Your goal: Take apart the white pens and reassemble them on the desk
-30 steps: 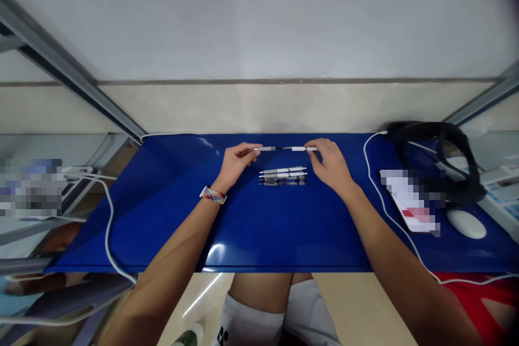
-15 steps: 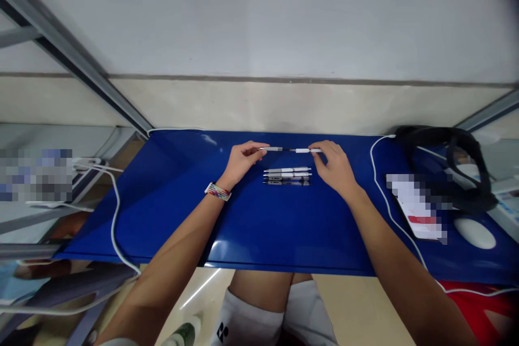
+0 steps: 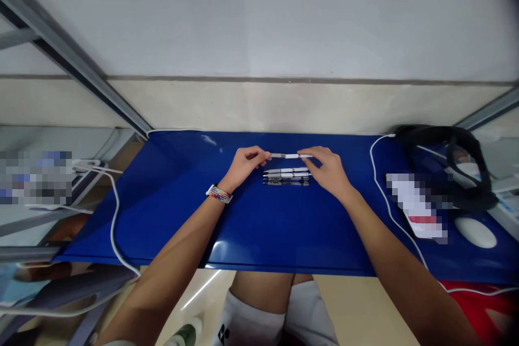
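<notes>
pen [image 3: 291,155] pinched at both ends above blue counter [image 3: 259,227].
left hand [image 3: 245,165] and right hand [image 3: 326,168] each clenched on a tip; light, stiff, slick; just behind 3 pens [image 3: 287,176].

Single head cam, no second view, so nothing shared. Looks forward and down from above the seated person's lap, facing the wall behind the blue table [image 3: 259,227]. The grip, left hand [image 3: 244,165] and right hand [image 3: 329,170] pinching one pen [image 3: 290,155], sits mid-frame at arm's reach. Forearms run toward the lens below it; wall fills everything above. Wide lens.
</notes>
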Motion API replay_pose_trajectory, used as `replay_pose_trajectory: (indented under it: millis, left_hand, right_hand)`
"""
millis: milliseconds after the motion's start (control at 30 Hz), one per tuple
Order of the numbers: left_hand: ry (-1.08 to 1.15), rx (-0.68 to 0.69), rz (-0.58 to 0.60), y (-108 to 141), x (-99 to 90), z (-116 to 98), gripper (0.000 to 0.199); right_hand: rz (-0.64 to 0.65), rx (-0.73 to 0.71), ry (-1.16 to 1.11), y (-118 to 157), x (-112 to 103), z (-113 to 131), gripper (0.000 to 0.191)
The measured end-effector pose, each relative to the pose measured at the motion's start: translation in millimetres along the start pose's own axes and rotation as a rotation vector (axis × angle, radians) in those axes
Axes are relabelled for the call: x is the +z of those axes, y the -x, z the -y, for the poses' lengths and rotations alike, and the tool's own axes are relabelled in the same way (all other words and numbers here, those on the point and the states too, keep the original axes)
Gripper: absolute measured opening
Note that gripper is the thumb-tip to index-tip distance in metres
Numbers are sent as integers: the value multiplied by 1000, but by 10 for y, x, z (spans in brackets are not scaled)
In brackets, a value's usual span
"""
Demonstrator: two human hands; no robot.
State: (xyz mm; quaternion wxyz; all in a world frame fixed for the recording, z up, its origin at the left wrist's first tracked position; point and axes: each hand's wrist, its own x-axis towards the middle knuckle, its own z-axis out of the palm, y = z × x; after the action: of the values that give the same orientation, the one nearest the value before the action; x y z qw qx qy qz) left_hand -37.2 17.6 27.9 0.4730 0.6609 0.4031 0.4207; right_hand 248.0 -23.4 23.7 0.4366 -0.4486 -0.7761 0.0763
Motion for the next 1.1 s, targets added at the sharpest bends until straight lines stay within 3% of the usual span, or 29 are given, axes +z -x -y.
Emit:
replay_pose_trajectory:
  millis: [267, 400, 500, 667, 1100]
  left_hand:
    - [-33, -31, 3, -5, 6, 3, 67]
    - [28, -26, 1, -16, 1, 25, 62]
    - [70, -29, 9, -28, -7, 49, 50]
    - [139, 12, 5, -42, -21, 72, 34]
    - [148, 70, -46, -25, 28, 18, 30]
  right_hand:
    - [13, -29, -51, 12, 32, 69, 25]
    - [0, 55, -153, 8, 57, 98, 22]
    - [18, 208, -293, 1, 63, 110, 18]
    - [67, 476, -589, -11, 72, 93, 28]
    - [-21, 592, -836, -100, 24, 150, 38]
